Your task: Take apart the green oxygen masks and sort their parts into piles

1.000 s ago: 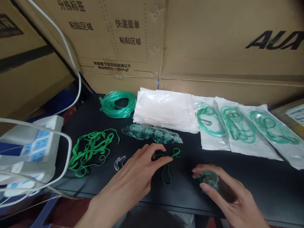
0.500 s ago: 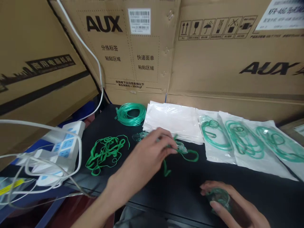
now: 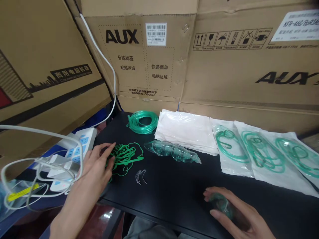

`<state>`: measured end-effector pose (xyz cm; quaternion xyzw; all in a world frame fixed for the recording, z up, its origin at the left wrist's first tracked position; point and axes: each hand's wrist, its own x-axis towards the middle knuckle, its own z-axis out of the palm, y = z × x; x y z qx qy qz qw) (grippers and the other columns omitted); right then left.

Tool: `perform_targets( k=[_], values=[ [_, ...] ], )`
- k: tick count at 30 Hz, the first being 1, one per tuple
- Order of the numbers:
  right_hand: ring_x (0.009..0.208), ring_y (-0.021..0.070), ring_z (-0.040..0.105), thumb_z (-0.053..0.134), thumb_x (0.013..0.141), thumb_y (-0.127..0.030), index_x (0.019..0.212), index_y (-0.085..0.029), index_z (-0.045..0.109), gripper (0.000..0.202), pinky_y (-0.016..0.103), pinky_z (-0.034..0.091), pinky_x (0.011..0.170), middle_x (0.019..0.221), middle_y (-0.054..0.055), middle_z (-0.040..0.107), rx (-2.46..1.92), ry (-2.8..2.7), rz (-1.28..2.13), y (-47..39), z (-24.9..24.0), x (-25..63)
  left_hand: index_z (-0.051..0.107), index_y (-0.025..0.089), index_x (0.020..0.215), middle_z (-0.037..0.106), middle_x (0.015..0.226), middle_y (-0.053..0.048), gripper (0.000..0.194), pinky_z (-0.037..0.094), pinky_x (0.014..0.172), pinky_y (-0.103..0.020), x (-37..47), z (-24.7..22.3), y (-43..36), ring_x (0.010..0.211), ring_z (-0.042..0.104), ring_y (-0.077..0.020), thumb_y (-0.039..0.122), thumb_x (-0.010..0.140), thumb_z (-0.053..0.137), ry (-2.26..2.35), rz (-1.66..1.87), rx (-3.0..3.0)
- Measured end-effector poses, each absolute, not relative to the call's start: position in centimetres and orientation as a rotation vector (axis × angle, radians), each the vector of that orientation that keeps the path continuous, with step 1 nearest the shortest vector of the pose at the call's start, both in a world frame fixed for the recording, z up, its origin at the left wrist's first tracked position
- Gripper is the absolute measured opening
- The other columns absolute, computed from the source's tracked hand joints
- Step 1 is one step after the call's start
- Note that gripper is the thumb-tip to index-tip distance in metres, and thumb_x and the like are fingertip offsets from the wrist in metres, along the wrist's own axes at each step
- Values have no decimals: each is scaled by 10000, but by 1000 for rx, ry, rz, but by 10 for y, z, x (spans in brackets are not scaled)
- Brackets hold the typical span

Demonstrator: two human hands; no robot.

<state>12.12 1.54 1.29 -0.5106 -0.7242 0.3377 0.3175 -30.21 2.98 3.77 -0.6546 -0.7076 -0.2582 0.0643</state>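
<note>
My right hand (image 3: 234, 212) is curled around a clear green oxygen mask (image 3: 220, 203) near the table's front edge, hiding part of it. On the left, my left hand (image 3: 99, 162) has its fingers closed around the near side of a tangle of green elastic straps (image 3: 126, 154); some of the straps are hidden by the fingers. A few thin metal strips (image 3: 141, 177) lie just right of the tangle. Behind them, a nested row of clear green masks (image 3: 171, 151) rests on its side.
Coiled green tubing (image 3: 143, 122) lies at the back beside a stack of white pouches (image 3: 184, 129). Several filled pouches (image 3: 264, 149) line the right. A power strip (image 3: 79, 146) with tangled white cables sits at left. Cardboard boxes (image 3: 154, 49) wall off the back.
My left hand has moved left from the masks, where it held a green strap, to the strap tangle. The masks and metal strips are now uncovered. My right hand still holds its mask.
</note>
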Motion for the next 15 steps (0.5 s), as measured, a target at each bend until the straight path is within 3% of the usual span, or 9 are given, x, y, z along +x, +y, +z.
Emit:
perform_targets(
  k=[2,4,7,9,12,15],
  values=[
    [1032,176,823,795,935,-445,1252,-370,765,327,113,607,872,1184,-12,828,-1356,-1936,872,18,8,116,664,225,1379,639,1374,-126,449,461,1102,-568,-282,39,28,1280,581,-382,477,1088,433,-2137,-855,-1972],
    [1091,179,806,795,942,-445,1332,-379,730,401,136,605,912,1227,-6,813,-1384,-1961,826,19,3,107,729,289,1277,702,1295,-67,361,482,1092,-493,-248,43,27,1228,636,-327,510,1067,535,-2163,-1069,-2133],
    [1177,181,765,770,972,-410,1416,-376,680,455,179,589,987,1299,11,769,-1392,-1969,777,19,-2,91,783,354,1165,767,1104,12,225,563,870,-321,-184,44,24,979,727,-214,481,1036,649,-2294,-1245,-2750],
    [1193,166,748,722,1009,-349,1454,-383,649,452,192,572,1023,1325,11,741,-1359,-1980,796,17,-2,82,799,317,1132,772,1031,14,185,545,822,-281,-149,38,23,907,727,-186,428,1015,708,-2322,-1282,-3031],
    [1267,173,709,714,1012,-329,1523,-408,587,532,227,543,1088,1414,15,687,-1377,-1980,844,13,2,80,801,231,983,747,924,-11,223,504,813,-273,-124,25,23,892,704,-183,348,1070,632,-2277,-1457,-3126],
    [1368,200,647,696,1027,-394,1543,-419,567,532,255,540,1110,1468,19,656,-1435,-1905,905,11,7,84,821,246,1041,763,1014,-23,264,498,886,-270,-125,15,25,992,702,-188,346,1102,584,-2293,-1708,-3126]
  ],
)
